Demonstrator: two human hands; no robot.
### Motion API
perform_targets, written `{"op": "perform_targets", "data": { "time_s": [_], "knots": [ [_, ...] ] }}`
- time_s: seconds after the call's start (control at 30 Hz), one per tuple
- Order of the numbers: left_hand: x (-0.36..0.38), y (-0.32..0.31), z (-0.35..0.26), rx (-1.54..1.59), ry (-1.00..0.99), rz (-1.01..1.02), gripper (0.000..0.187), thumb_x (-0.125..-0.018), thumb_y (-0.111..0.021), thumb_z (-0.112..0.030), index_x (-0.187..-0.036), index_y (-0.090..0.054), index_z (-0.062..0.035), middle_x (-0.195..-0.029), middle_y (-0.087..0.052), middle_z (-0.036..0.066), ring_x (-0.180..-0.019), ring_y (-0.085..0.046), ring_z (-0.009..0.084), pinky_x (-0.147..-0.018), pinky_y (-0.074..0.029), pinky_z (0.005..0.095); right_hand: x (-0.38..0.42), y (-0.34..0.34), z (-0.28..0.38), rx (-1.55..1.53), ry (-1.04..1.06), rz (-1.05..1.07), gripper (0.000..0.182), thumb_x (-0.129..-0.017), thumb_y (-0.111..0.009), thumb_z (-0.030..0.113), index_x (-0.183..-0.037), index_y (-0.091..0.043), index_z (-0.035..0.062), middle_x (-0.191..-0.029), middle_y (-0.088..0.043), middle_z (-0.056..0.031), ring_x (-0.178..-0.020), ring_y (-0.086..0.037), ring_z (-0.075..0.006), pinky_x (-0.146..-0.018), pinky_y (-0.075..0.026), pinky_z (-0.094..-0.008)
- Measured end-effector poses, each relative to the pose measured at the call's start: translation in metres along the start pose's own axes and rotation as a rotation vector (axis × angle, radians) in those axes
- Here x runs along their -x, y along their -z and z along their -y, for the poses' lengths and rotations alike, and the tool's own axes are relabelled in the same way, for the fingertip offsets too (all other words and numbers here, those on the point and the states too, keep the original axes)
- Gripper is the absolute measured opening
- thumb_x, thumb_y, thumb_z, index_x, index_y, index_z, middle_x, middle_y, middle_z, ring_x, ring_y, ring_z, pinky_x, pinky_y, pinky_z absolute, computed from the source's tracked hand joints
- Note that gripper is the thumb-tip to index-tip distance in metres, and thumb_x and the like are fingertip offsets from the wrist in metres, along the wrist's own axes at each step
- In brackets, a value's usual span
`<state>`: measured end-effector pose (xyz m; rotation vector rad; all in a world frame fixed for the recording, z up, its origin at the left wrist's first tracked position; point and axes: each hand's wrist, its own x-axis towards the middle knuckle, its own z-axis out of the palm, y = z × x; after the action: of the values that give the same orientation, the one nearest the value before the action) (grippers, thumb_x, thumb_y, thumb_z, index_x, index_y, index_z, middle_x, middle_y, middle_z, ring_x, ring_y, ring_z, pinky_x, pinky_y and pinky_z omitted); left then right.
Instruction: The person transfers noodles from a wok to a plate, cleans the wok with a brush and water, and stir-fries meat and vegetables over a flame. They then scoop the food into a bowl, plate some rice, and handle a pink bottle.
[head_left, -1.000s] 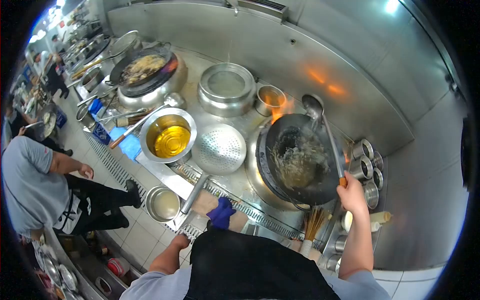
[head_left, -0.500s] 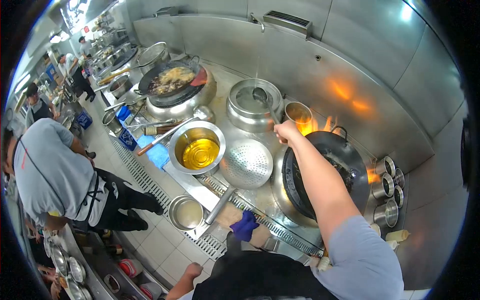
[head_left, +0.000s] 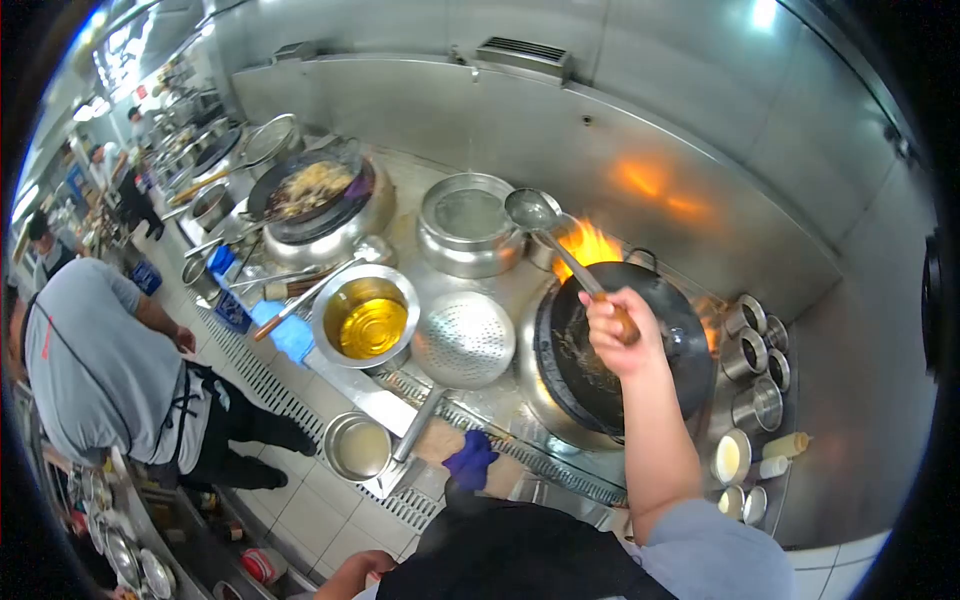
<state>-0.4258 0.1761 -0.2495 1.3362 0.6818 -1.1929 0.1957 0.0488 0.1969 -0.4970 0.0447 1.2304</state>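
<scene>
Right hand (head_left: 618, 332) is closed around the wooden grip of a long-handled ladle (head_left: 530, 210), held above the black wok (head_left: 620, 345). From the fist the ladle's shaft runs up and to the left, so its steel bowl hangs over the gap between the wok and the big steel water pot (head_left: 468, 222). Orange flames (head_left: 588, 243) rise at the wok's far rim, and bits of food lie inside it. Left hand (head_left: 352, 572) hangs low at the person's side, near the bottom edge of the view; whether it is open or closed cannot be told.

Left of the wok, a perforated strainer (head_left: 466, 338) rests face down on the steel counter, just beside a bowl of yellow oil (head_left: 366, 318). Small steel seasoning pots (head_left: 752, 352) stand to the right of the wok. A blue cloth (head_left: 470, 460) lies at the counter's near edge. Another person in a grey shirt (head_left: 95, 365) stands on the tiled floor at left.
</scene>
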Motion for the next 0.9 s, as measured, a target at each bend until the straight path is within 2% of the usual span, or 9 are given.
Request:
{"op": "perform_targets", "data": {
  "time_s": [0.17, 0.23, 0.27, 0.3, 0.37, 0.47, 0.57, 0.67, 0.9],
  "knots": [
    [0.057, 0.049, -0.141, -0.394, 0.054, 0.040, 0.038, -0.083, -0.062, -0.043, -0.084, -0.065, -0.0051, -0.065, -0.059, 0.007, -0.054, -0.056, 0.0177, -0.055, -0.048, 0.0346, 0.119, 0.027, -0.001, 0.262, 0.102, -0.167, 0.036, -0.084, -0.047, 0.013, -0.114, -0.051, -0.0073, -0.066, -0.049, -0.0027, -0.043, -0.044, -0.0118, -0.037, -0.035, -0.0254],
    [0.055, 0.076, -0.197, -1.531, -0.431, 0.099, 0.041, -0.084, -0.062, -0.038, -0.108, -0.063, -0.0042, -0.096, -0.068, 0.016, -0.080, -0.066, 0.0293, -0.074, -0.051, 0.0392, 0.154, 0.038, -0.007, 0.556, 0.165, -0.379, 0.032, -0.083, -0.048, 0.008, -0.112, -0.051, -0.0046, -0.065, -0.050, -0.0052, -0.040, -0.045, -0.0137, -0.037, -0.034, -0.0253],
    [0.098, 0.054, -0.225, -1.552, -0.434, 0.116, 0.041, -0.084, -0.062, -0.038, -0.108, -0.063, -0.0042, -0.096, -0.068, 0.016, -0.080, -0.066, 0.0293, -0.074, -0.051, 0.0392, 0.170, 0.046, -0.010, 0.676, 0.176, -0.434, 0.031, -0.082, -0.049, 0.006, -0.112, -0.052, -0.0037, -0.065, -0.051, -0.0056, -0.039, -0.045, -0.0139, -0.036, -0.034, -0.0257],
    [0.155, 0.037, -0.326, -0.726, -0.165, -0.337, 0.039, -0.087, -0.058, -0.042, -0.102, -0.064, -0.0064, -0.093, -0.067, 0.017, -0.086, -0.065, 0.0326, -0.077, -0.050, 0.0415, 0.186, 0.055, -0.014, 0.797, 0.182, -0.490, 0.031, -0.081, -0.050, 0.004, -0.111, -0.052, -0.0028, -0.064, -0.052, -0.0060, -0.038, -0.046, -0.0141, -0.036, -0.034, -0.0261],
    [0.167, 0.026, -0.376, -0.768, -0.552, -0.522, 0.036, -0.087, -0.058, -0.040, -0.095, -0.065, -0.0053, -0.081, -0.067, 0.019, -0.083, -0.065, 0.0347, -0.073, -0.049, 0.0431, 0.215, 0.075, -0.025, 0.887, 0.169, -0.605, 0.028, -0.080, -0.051, 0.002, -0.109, -0.054, 0.0013, -0.063, -0.051, -0.0031, -0.039, -0.045, -0.0113, -0.038, -0.035, -0.0256],
    [0.175, 0.006, -0.444, -0.793, -0.738, -0.525, 0.033, -0.087, -0.057, -0.038, -0.097, -0.065, -0.0080, -0.080, -0.067, 0.017, -0.080, -0.064, 0.0354, -0.073, -0.049, 0.0435, 0.255, 0.108, -0.055, 1.239, 0.254, -0.743, 0.027, -0.078, -0.056, 0.006, -0.106, -0.056, 0.0042, -0.063, -0.046, 0.0013, -0.053, -0.047, -0.0072, -0.046, -0.037, -0.0273],
    [0.197, -0.024, -0.490, -0.873, -0.780, -0.516, 0.033, -0.089, -0.057, -0.038, -0.101, -0.063, -0.0080, -0.077, -0.065, 0.014, -0.072, -0.064, 0.0319, -0.067, -0.049, 0.0414, 0.289, 0.154, -0.091, 1.945, 0.524, -1.078, 0.033, -0.075, -0.060, 0.008, -0.107, -0.054, 0.0042, -0.066, -0.056, -0.0125, -0.058, -0.058, -0.0313, -0.054, -0.044, -0.0430],
    [0.183, -0.038, -0.504, -0.948, -0.861, -0.402, 0.034, -0.088, -0.057, -0.039, -0.103, -0.063, -0.0095, -0.075, -0.065, 0.014, -0.072, -0.063, 0.0321, -0.065, -0.049, 0.0408, 0.323, 0.228, -0.127, 2.087, 0.671, -1.331, 0.035, -0.074, -0.062, 0.009, -0.107, -0.052, 0.0036, -0.074, -0.059, -0.0176, -0.064, -0.058, -0.0393, -0.059, -0.046, -0.0474],
    [0.160, -0.050, -0.500, -1.084, -0.893, -0.358, 0.032, -0.088, -0.056, -0.040, -0.103, -0.064, -0.0125, -0.080, -0.066, 0.017, -0.076, -0.064, 0.0352, -0.067, -0.049, 0.0445, 0.377, 0.285, -0.185, 2.102, 0.771, -1.498, 0.040, -0.074, -0.064, 0.011, -0.110, -0.048, 0.0039, -0.080, -0.062, -0.0197, -0.070, -0.062, -0.0394, -0.060, -0.048, -0.0482]
  ]
}}
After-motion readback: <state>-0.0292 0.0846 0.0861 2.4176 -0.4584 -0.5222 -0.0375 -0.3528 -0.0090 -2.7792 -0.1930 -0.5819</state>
